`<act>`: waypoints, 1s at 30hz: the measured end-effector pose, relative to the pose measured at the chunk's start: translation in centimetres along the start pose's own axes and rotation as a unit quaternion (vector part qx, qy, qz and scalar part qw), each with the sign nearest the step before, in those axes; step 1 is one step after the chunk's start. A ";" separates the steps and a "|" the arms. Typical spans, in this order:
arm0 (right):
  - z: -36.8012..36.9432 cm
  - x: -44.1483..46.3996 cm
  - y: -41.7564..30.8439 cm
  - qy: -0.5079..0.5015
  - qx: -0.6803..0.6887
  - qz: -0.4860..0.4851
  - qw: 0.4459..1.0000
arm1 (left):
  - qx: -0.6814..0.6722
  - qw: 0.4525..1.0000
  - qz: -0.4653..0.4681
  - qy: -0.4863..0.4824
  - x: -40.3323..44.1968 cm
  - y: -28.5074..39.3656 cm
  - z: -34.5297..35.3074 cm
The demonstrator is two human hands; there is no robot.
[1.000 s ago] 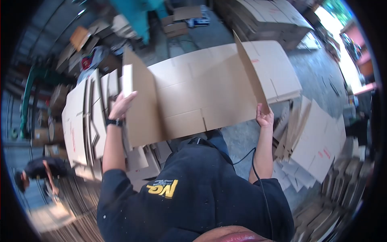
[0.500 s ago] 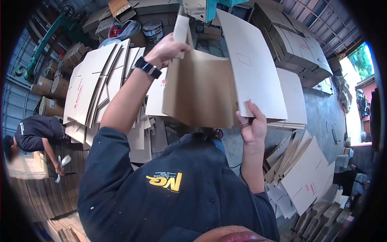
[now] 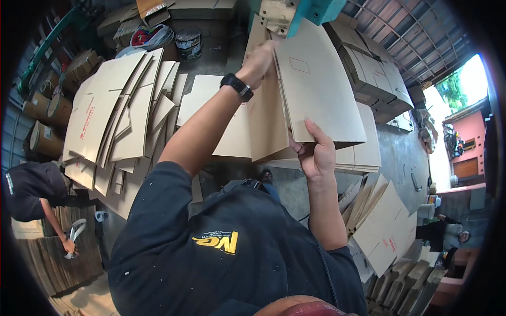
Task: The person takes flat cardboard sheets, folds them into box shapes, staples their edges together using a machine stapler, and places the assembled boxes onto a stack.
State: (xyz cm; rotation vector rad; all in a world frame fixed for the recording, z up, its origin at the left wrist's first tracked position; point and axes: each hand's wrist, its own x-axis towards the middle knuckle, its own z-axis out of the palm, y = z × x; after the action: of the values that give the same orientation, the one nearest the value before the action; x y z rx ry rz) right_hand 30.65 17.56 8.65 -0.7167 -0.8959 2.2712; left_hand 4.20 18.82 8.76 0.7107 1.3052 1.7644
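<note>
A folded cardboard box blank [image 3: 319, 89] hangs between my hands, its two panels meeting close together under the teal machine [image 3: 303, 13]. My left hand [image 3: 258, 64], with a black watch on the wrist, is closed at the upper part of the blank beside the panel edges; its fingers are slightly blurred. At the near lower corner, my right hand [image 3: 318, 154] grips the panel edge, thumb lying on the outer face and fingers underneath. Flat cardboard sheets [image 3: 213, 113] lie beneath and to the left of the blank.
Leaning stacks of printed cardboard [image 3: 108, 110] stand at left, and more sheets [image 3: 382, 226] at lower right. Bundled cartons [image 3: 377, 76] are piled at upper right. A co-worker [image 3: 37, 192] bends over a cardboard stack at far left; another person [image 3: 448, 233] is at far right.
The blank's panels have come together from an open, spread shape. My left hand has moved right and closer to the other panel; my right hand has shifted slightly left.
</note>
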 end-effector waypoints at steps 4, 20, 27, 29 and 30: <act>0.6 0.4 0.8 -0.013 -0.033 0.023 0.999 | 0.078 0.995 0.007 0.058 2.7 -2.3 0.5; -0.6 0.2 1.9 -0.018 -0.064 -0.006 0.998 | -0.079 0.996 0.003 -0.042 1.6 -2.7 0.8; -2.4 0.6 2.3 -0.025 -0.057 -0.011 0.998 | -0.120 0.991 -0.005 -0.058 1.7 -3.4 1.5; -2.3 0.6 2.5 -0.016 -0.066 -0.023 0.997 | -0.093 0.993 0.017 -0.064 1.4 -3.1 1.3; -2.2 0.4 2.6 -0.016 -0.066 -0.023 0.997 | -0.093 0.993 0.018 -0.064 1.4 -2.9 1.3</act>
State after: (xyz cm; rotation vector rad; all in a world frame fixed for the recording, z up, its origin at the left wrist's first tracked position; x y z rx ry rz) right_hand 30.97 17.22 5.29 -0.7108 -1.0742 2.2045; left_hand 5.33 21.02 6.37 0.7319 1.0328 1.8099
